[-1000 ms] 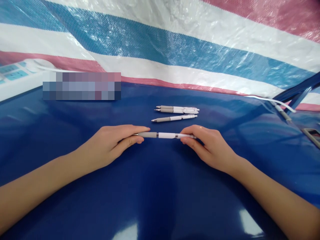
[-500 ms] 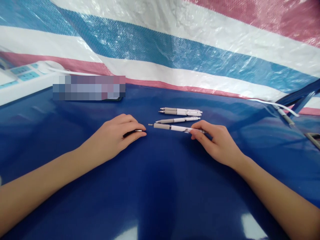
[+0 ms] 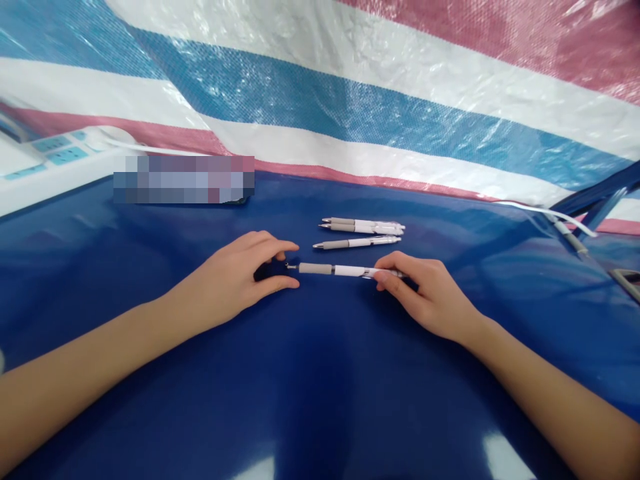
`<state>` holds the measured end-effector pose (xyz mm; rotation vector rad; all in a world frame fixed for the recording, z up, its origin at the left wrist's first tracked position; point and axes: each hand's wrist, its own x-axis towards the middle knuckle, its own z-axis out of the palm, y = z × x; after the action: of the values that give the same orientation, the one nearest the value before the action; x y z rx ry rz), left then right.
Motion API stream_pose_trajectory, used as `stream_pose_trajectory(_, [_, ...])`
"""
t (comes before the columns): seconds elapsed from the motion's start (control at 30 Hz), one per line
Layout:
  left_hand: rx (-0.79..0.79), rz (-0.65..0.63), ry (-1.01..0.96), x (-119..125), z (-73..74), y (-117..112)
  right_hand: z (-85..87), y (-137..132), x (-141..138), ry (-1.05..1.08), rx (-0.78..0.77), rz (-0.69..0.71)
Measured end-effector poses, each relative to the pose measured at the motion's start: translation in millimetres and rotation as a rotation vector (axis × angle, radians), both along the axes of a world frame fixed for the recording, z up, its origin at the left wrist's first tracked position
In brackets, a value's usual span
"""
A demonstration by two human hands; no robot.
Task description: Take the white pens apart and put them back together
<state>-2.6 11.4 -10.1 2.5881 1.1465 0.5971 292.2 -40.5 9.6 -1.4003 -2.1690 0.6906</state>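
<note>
Firstly, one desk [image 3: 320, 380], glossy dark blue, bearing all items below. Plastic sheeting [image 3: 320, 97], woven, striped white, blue and red, crumpled and shiny, hung behind the desk. Power strip [image 3: 75, 172], white with pale blue socket panels, at the far left. Object masked by pixelation [image 3: 185, 187], one, just beside the power strip; nature cannot be told. Left hand [image 3: 235, 273], bare, spread, thumb parted from the fingers. Right hand [image 3: 427, 290], bare, thumb and fingers pinching a retractable pen by its clip end. Retractable pen [image 3: 317, 269], white barrel, grey grip, held roughly level across the middle, between the two hands; whether it touches the desk cannot be told. Pens of like pattern, three, beyond it: a pair [image 3: 345, 226] side by side and touching; a single pen [image 3: 345, 244] just in front of them. Metal tip [image 3: 291, 267], narrow, on the held pen, at the gap of the left hand
</note>
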Motion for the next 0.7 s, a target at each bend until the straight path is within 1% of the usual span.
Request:
stream_pose_trajectory(0.07, [0.096,-0.047,-0.003,2,3.1,-4,0.8,-1,-2,0.003,-0.008,0.011])
stream_pose_trajectory(0.17, [0.31,-0.175,0.018,6,7.9,-11,3.0,-5,-5,0.026,-0.023,0.042])
stream_pose_trajectory(0.23, [0.415,-0.255,0.064,8,10.0,-14,4.8,-8,-7,0.044,-0.035,0.077])
stream_pose_trajectory(0.33, [0.518,-0.304,0.091,11,11.6,-15,6.6,-11,-10,0.037,-0.044,0.125])
stream_pose_trajectory(0.4, [0.577,-0.317,0.102,11,12.0,-16,6.4,-11,-11,-0.011,-0.037,0.159])
stream_pose_trajectory(0.5, [0.608,-0.317,0.144,12,11.3,-19,4.2,-10,-11,-0.075,0.02,0.217])
stream_pose_trajectory(0.57, [0.603,-0.311,0.138,12,10.1,-21,2.3,-10,-12,-0.083,0.109,0.23])
stream_pose_trajectory(0.63, [0.566,-0.299,0.124,12,9.1,-23,1.6,-12,-12,-0.128,0.231,0.223])
stream_pose_trajectory(0.7, [0.471,-0.276,0.128,11,8.5,-25,2.7,-14,-13,-0.223,0.348,0.214])
